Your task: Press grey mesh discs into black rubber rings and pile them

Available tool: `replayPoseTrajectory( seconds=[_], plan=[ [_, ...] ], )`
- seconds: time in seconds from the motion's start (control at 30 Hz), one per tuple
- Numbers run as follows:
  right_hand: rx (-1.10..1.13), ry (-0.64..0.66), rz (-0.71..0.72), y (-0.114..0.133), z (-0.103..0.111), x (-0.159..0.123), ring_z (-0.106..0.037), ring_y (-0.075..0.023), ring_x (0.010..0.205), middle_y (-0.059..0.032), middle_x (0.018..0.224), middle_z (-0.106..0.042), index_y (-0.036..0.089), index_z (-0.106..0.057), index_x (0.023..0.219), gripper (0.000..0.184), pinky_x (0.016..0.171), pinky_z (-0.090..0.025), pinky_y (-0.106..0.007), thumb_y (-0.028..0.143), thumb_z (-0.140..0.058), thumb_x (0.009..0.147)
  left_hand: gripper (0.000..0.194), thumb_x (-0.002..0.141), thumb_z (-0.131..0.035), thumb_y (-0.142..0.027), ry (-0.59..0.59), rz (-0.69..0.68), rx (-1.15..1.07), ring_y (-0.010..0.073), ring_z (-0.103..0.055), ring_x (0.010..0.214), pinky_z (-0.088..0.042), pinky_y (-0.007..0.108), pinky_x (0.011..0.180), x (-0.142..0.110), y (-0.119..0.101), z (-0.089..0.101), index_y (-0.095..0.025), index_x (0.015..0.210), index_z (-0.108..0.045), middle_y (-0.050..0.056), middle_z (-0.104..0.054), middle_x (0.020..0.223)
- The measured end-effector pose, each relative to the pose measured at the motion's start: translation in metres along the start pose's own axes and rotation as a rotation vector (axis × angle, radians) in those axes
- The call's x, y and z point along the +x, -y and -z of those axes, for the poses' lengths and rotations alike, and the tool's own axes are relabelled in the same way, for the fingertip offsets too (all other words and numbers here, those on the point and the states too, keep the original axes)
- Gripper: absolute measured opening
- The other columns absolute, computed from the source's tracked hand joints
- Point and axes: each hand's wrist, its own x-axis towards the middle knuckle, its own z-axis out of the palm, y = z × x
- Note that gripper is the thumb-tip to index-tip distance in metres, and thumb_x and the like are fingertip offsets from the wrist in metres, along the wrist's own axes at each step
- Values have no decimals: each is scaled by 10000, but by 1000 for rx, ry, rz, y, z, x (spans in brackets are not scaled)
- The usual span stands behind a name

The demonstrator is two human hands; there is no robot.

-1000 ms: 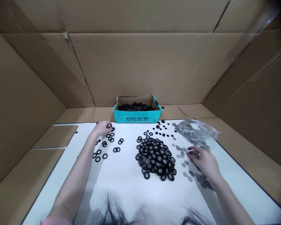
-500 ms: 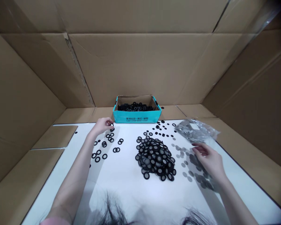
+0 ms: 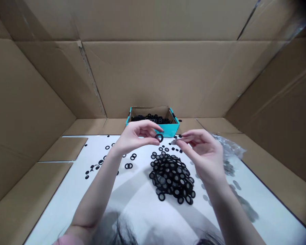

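My left hand (image 3: 134,137) is raised over the white table and pinches a black rubber ring (image 3: 159,137) between thumb and fingers. My right hand (image 3: 202,151) is raised beside it, fingertips pinched on a thin grey mesh disc (image 3: 173,142) a short gap right of the ring. Below both hands lies a heap of black rings with mesh inside (image 3: 172,177). Loose black rings (image 3: 129,165) are scattered at the left.
A teal cardboard box (image 3: 172,128) holding black rings stands at the back. A clear plastic bag (image 3: 229,149) and scattered grey mesh discs (image 3: 236,185) lie at the right. Cardboard walls enclose the white table (image 3: 132,211) on three sides.
Both hands have lifted off the table and come together over the heap. The left one brought a ring from the left, the right one a disc from the right.
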Motion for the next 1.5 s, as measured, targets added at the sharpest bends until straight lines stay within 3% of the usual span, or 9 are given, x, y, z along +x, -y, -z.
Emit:
replayPoseTrajectory(
  seconds=[0.17, 0.57, 0.77, 1.03, 1.27, 1.5],
  plan=[
    [9, 8, 124, 16, -25, 3, -689, -133, 734, 30, 790, -734, 261, -696, 914, 196, 706, -524, -285, 114, -768, 805, 277, 731, -859, -140, -35, -147, -138, 110, -744, 695, -623, 157, 668, -4, -12, -4, -154, 977, -733, 10, -736, 759],
    [-102, -137, 357, 17, -42, 7, -650, -171, 793, 22, 815, -709, 261, -698, 875, 246, 721, -495, -346, 30, -736, 801, 284, 774, -824, -72, -60, -309, -67, 84, -738, 740, -633, 134, 706, -3, -13, -7, -181, 1025, -749, 4, -743, 832],
    [-162, -71, 236, 14, -39, 8, -677, -172, 829, 10, 898, -729, 258, -687, 963, 200, 721, -494, -340, 94, -715, 851, 303, 777, -826, -85, -72, -316, -32, 106, -753, 760, -644, 161, 721, -5, -16, -7, -180, 1047, -724, 11, -753, 852],
    [-219, -31, 280, 14, -39, 7, -656, -143, 772, 35, 862, -717, 269, -670, 949, 206, 705, -474, -321, 91, -713, 857, 189, 879, -729, -114, -119, -369, 137, 93, -723, 817, -615, 173, 789, -5, -20, -6, -169, 1055, -690, 19, -730, 894],
    [-214, 59, 234, 13, -37, 9, -706, -155, 853, 34, 916, -737, 270, -657, 997, 255, 709, -473, -312, 111, -752, 821, 206, 915, -699, -147, -166, -336, 130, 80, -691, 835, -585, 165, 803, -7, -19, -7, -196, 1105, -635, -2, -702, 889],
    [-227, 27, 213, 14, -36, 9, -709, -147, 763, 51, 856, -722, 264, -657, 971, 299, 711, -506, -311, 48, -733, 779, 222, 954, -617, -103, -53, -398, 306, 80, -672, 857, -578, 178, 819, -7, -19, -7, -204, 1150, -586, 8, -673, 965]
  ],
)
